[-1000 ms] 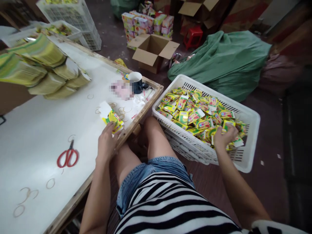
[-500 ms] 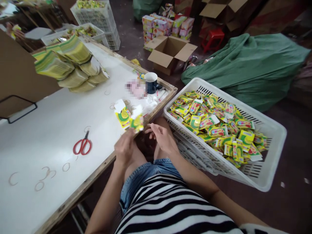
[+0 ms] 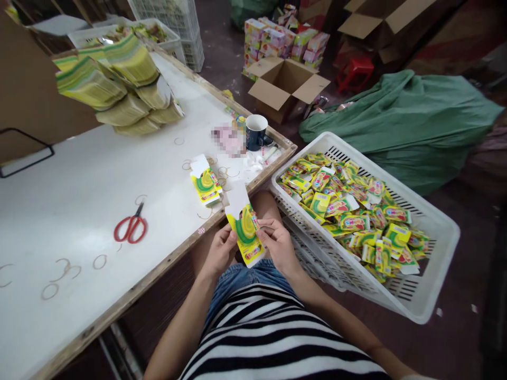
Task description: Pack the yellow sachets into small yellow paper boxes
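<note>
A yellow and green printed carton point(image 3: 246, 235) with a white flap at its top is held over my lap. My left hand point(image 3: 222, 249) pinches its left edge, and my right hand point(image 3: 276, 240) grips the right edge. Just beyond, a small stack of similar flat cartons point(image 3: 206, 184) lies on the white table point(image 3: 158, 174) near its edge. To my right, a white plastic basket point(image 3: 439, 264) holds several small yellow and green boxes point(image 3: 354, 220).
Red-handled scissors point(image 3: 130, 229) and rubber bands lie on the table. Bundled cartons point(image 3: 130, 84) are stacked at its far side. A dark mug point(image 3: 255, 133) stands at the corner. Beyond are an open cardboard box point(image 3: 283, 84) and a green sack point(image 3: 400, 126).
My right hand has taken hold of the carton's right edge. The carton has come nearer to me, over my lap, and now faces the camera. The view has shifted slightly.
</note>
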Motion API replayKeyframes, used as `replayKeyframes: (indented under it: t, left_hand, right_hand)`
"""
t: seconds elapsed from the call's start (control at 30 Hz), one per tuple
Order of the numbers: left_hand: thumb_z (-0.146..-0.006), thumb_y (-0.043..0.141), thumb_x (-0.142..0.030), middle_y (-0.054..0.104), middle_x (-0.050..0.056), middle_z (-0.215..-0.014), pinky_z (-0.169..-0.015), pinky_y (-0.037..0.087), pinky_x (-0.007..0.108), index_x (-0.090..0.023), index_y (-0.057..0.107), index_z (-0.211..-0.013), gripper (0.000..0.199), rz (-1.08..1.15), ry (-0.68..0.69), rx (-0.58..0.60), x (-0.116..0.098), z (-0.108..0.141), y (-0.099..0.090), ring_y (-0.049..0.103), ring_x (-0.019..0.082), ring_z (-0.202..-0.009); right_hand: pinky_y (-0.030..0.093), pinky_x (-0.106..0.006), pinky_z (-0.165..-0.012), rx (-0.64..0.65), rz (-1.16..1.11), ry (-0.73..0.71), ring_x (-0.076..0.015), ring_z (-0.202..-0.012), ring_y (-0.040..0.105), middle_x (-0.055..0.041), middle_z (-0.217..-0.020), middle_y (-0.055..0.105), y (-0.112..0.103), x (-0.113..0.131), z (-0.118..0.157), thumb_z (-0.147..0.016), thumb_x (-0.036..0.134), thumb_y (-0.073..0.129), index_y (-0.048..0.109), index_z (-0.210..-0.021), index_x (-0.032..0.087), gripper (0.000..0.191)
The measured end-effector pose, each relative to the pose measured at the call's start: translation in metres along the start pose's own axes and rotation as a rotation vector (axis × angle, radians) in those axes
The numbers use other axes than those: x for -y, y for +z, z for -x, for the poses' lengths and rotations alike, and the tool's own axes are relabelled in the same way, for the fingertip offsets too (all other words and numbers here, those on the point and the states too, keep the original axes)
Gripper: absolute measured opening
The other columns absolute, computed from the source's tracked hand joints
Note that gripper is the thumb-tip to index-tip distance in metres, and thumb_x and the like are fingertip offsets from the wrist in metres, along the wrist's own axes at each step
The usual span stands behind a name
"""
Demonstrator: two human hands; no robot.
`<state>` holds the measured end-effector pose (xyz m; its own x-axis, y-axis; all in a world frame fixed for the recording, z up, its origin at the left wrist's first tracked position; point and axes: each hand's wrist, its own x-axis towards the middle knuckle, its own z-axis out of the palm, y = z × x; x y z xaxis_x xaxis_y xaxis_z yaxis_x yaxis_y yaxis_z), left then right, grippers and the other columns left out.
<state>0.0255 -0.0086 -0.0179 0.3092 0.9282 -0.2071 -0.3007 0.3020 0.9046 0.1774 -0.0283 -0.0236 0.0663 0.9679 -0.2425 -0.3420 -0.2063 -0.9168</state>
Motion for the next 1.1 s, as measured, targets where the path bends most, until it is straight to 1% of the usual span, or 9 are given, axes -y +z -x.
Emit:
replayKeyframes:
  t: [0.13, 0.27, 0.47, 0.53, 0.6, 0.67, 0.8, 0.93, 1.1]
  left_hand:
    - [-0.065, 0.071, -0.075, 0.073, 0.017, -0.119, -0.086, 0.058, 0.045, -0.018, 0.072, -0.112, 0.073, 0.029, -0.001, 0.065, -0.004, 0.005, 0.001, 0.069, 0.036, -0.110]
    - [-0.068, 0.077, -0.065, 0.073, 0.016, -0.117, -0.083, 0.058, 0.041, -0.018, 0.070, -0.115, 0.067, 0.037, 0.020, 0.064, 0.000, 0.007, 0.001, 0.069, 0.034, -0.107]
    - [-0.077, 0.072, -0.057, 0.076, 0.010, -0.104, -0.079, 0.059, 0.039, -0.019, 0.063, -0.116, 0.055, 0.001, 0.015, -0.144, 0.014, 0.004, 0.006, 0.072, 0.027, -0.096]
    - [-0.081, 0.071, -0.049, 0.075, 0.009, -0.106, -0.081, 0.058, 0.037, -0.020, 0.053, -0.126, 0.056, -0.073, 0.075, -0.190, 0.013, 0.005, 0.009, 0.072, 0.025, -0.096]
    - [-0.083, 0.072, -0.040, 0.073, 0.009, -0.108, -0.082, 0.058, 0.035, -0.024, 0.038, -0.136, 0.065, -0.153, 0.140, -0.213, 0.009, 0.008, 0.009, 0.072, 0.023, -0.097]
    - [-0.084, 0.071, -0.035, 0.071, 0.009, -0.111, -0.082, 0.058, 0.035, -0.027, 0.029, -0.141, 0.071, -0.203, 0.161, -0.183, 0.002, 0.012, 0.008, 0.072, 0.023, -0.098]
    - [-0.087, 0.068, -0.033, 0.068, 0.011, -0.119, -0.085, 0.058, 0.036, -0.027, 0.032, -0.142, 0.066, -0.230, 0.116, -0.001, -0.013, 0.018, 0.000, 0.070, 0.024, -0.104]
    - [-0.089, 0.067, -0.032, 0.067, 0.012, -0.121, -0.088, 0.058, 0.037, -0.027, 0.032, -0.145, 0.066, -0.192, 0.079, 0.090, -0.022, 0.020, -0.004, 0.068, 0.026, -0.109]
    - [-0.093, 0.064, -0.027, 0.064, 0.011, -0.128, -0.093, 0.055, 0.036, -0.030, 0.027, -0.147, 0.066, -0.124, 0.069, 0.178, -0.023, 0.019, -0.002, 0.066, 0.024, -0.113]
  right_hand:
    - [0.053, -0.034, -0.075, 0.029, 0.125, -0.017, -0.0201, -0.079, 0.066, -0.0043, -0.091, 0.075, 0.003, 0.005, 0.001, -0.074, 0.047, 0.079, 0.071, -0.093, 0.021, 0.033]
    - [0.051, -0.031, -0.068, 0.008, 0.186, -0.031, -0.0185, -0.073, 0.062, -0.0025, -0.083, 0.072, 0.002, 0.009, 0.005, -0.072, 0.046, 0.080, 0.073, -0.093, 0.021, 0.033]
    - [0.047, -0.028, -0.059, 0.007, 0.222, -0.036, -0.0161, -0.061, 0.057, 0.0003, -0.069, 0.065, 0.002, 0.002, 0.011, -0.078, 0.048, 0.075, 0.066, -0.078, 0.020, 0.029]
    - [0.045, -0.027, -0.055, -0.035, 0.271, -0.082, -0.0145, -0.057, 0.055, 0.0017, -0.065, 0.061, 0.001, -0.001, 0.010, -0.080, 0.046, 0.074, 0.063, -0.076, 0.021, 0.027]
    - [0.046, -0.026, -0.056, -0.052, 0.285, -0.131, -0.0146, -0.060, 0.057, 0.0017, -0.070, 0.062, -0.001, -0.001, 0.007, -0.081, 0.042, 0.073, 0.062, -0.084, 0.022, 0.024]
    - [0.050, -0.027, -0.061, -0.005, 0.281, -0.171, -0.0159, -0.068, 0.062, -0.0002, -0.083, 0.066, -0.004, 0.002, 0.004, -0.081, 0.039, 0.075, 0.061, -0.103, 0.024, 0.030]
    - [0.054, -0.029, -0.069, 0.232, 0.252, -0.159, -0.0174, -0.077, 0.067, -0.0035, -0.103, 0.068, -0.013, 0.016, 0.000, -0.084, 0.037, 0.073, 0.050, -0.136, 0.030, 0.058]
    - [0.055, -0.031, -0.074, 0.356, 0.222, -0.139, -0.0189, -0.083, 0.068, -0.0044, -0.103, 0.068, -0.020, 0.026, -0.004, -0.086, 0.041, 0.070, 0.052, -0.137, 0.028, 0.056]
    - [0.053, -0.027, -0.068, 0.353, 0.222, -0.169, -0.0152, -0.076, 0.063, -0.0023, -0.096, 0.064, -0.024, 0.023, -0.008, -0.085, 0.041, 0.072, 0.054, -0.136, 0.029, 0.055]
